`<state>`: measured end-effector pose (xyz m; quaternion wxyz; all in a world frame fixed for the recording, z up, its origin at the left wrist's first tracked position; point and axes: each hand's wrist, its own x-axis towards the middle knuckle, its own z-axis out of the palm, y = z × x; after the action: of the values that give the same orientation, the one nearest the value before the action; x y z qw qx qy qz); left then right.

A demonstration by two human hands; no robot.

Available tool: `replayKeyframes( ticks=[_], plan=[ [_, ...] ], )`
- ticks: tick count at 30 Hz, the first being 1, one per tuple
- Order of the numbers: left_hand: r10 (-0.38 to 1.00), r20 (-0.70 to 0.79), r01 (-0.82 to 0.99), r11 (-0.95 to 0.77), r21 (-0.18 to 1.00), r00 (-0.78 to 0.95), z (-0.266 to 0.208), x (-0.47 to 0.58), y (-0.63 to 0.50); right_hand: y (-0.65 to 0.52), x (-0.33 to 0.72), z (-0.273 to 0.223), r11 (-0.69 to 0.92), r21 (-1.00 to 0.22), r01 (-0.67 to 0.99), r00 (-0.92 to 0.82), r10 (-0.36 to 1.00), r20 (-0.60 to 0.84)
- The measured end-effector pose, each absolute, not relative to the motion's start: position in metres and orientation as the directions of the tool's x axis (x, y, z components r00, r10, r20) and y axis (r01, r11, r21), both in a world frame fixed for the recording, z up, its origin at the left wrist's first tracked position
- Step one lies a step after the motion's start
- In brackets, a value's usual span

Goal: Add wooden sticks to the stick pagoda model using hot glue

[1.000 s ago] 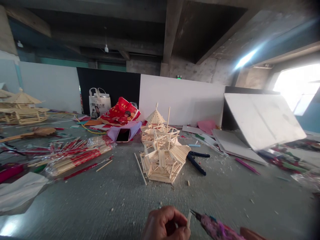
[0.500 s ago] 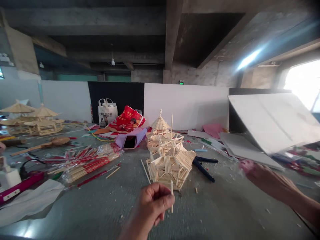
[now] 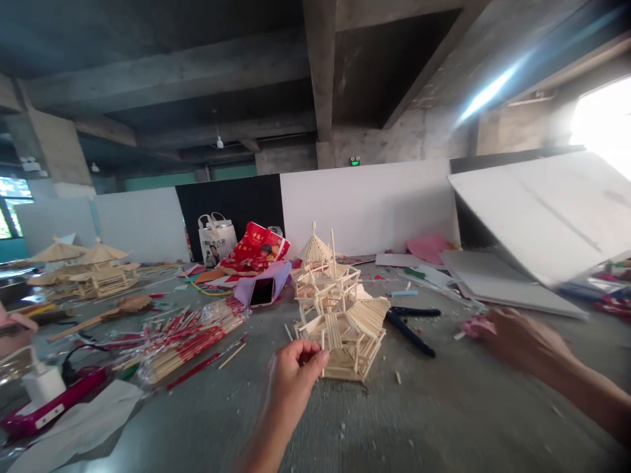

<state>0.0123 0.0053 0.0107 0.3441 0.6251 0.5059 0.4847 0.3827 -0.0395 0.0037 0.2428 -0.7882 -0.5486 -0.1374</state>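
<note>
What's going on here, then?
A person's left hand pinches a short stick in front of a partly open stick model. The right hand, off to the right, is at a pink thing too blurred to name. Dark handles lie beside the model, and bundled sticks lie to the left.

Left hand (image 3: 297, 370) pinches; right hand (image 3: 523, 339), slightly blurred, seems curled.

Hard daylight on my feed: the broad, white-glowing window (image 3: 604, 118) blows out upper right, a bluish-white glare streak (image 3: 493, 95) slicing beside it. Grey concrete ceiling beams (image 3: 197, 72) sit dim up top; I've got the bare right hand (image 3: 525, 345) smearing softly, frame edges stretching.
</note>
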Motion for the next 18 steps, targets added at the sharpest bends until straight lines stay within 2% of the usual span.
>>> replayKeyframes(
  ticks=[2,3,4,5,6,7,9,13,15,18],
  plan=[
    [0.971,0.24,0.284,-0.232,0.93,0.009,0.01,0.016,0.005,-0.053,0.334,0.004,-0.141,-0.275,0.951,0.254,0.864,0.434],
    [0.974,0.227,0.27,-0.22,0.937,0.005,0.01,0.019,0.004,-0.059,0.303,0.003,-0.018,-0.406,0.914,0.189,0.903,0.386],
    [0.977,0.213,0.252,-0.207,0.945,0.001,0.01,0.021,0.003,-0.064,0.272,0.001,0.099,-0.605,0.79,0.107,0.949,0.295],
    [0.98,0.2,0.23,-0.194,0.954,-0.001,0.01,0.022,0.002,-0.067,0.24,-0.002,0.109,-0.787,0.607,0.036,0.986,0.165],
    [0.982,0.189,0.206,-0.184,0.961,-0.002,0.011,0.024,0.001,-0.068,0.211,-0.004,0.08,-0.899,0.43,-0.046,0.997,0.067],
    [0.983,0.184,0.185,-0.18,0.966,-0.005,0.013,0.025,-0.001,-0.066,0.185,-0.007,0.032,-0.956,0.291,-0.099,0.995,0.003],
    [0.982,0.186,0.162,-0.182,0.97,-0.011,0.015,0.025,-0.002,-0.058,0.147,-0.01,-0.07,-0.997,0.041,-0.149,0.986,-0.075],
    [0.974,0.225,0.193,-0.219,0.957,-0.011,0.016,0.023,0.0,-0.034,0.115,-0.015,-0.189,-0.924,-0.332,-0.151,0.978,-0.145],
    [0.973,0.231,0.225,-0.223,0.949,-0.013,0.014,0.021,0.004,-0.028,0.111,-0.019,-0.184,-0.88,-0.438,-0.157,0.979,-0.127],
    [0.974,0.225,0.267,-0.213,0.94,-0.014,0.008,0.021,0.01,-0.027,0.108,-0.025,-0.156,-0.854,-0.496,-0.117,0.987,-0.111]
  ],
)
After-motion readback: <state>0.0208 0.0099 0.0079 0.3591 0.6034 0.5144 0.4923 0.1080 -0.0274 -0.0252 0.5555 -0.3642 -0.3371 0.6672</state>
